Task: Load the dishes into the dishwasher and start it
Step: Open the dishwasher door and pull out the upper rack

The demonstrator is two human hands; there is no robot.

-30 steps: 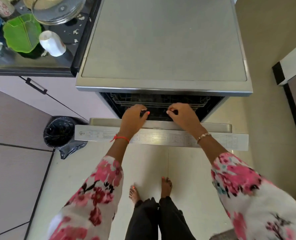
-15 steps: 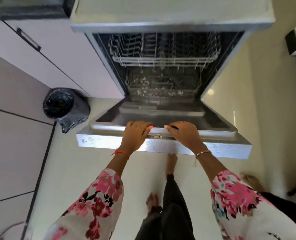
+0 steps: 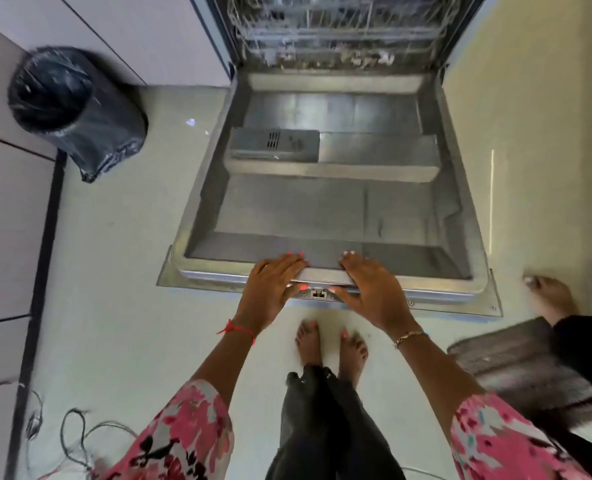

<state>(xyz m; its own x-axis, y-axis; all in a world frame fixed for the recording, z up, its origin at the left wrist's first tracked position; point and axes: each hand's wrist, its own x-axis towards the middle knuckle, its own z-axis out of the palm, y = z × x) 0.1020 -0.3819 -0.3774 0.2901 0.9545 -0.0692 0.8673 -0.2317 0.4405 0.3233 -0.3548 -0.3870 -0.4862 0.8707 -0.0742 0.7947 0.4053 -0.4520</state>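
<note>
In the dishwasher [image 3: 322, 206], wire racks [image 3: 336, 27].

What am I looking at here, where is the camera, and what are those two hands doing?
There is no robot here. The picture comes from a wide-angle camera worn on a person's head, looking down, so you see the wearer's own body from above. In front of them, a dishwasher door is folded down open. The left hand and the right hand both grip its near edge, fingers on top, thumbs at the front. Nothing else is held. On the door's inner face sits the detergent dispenser. Behind it the wire racks show, too blurred to tell their contents. On the floor are a bin lined with a black bag at left, loose cables at bottom left, and a mat and another person's foot at right.
</note>
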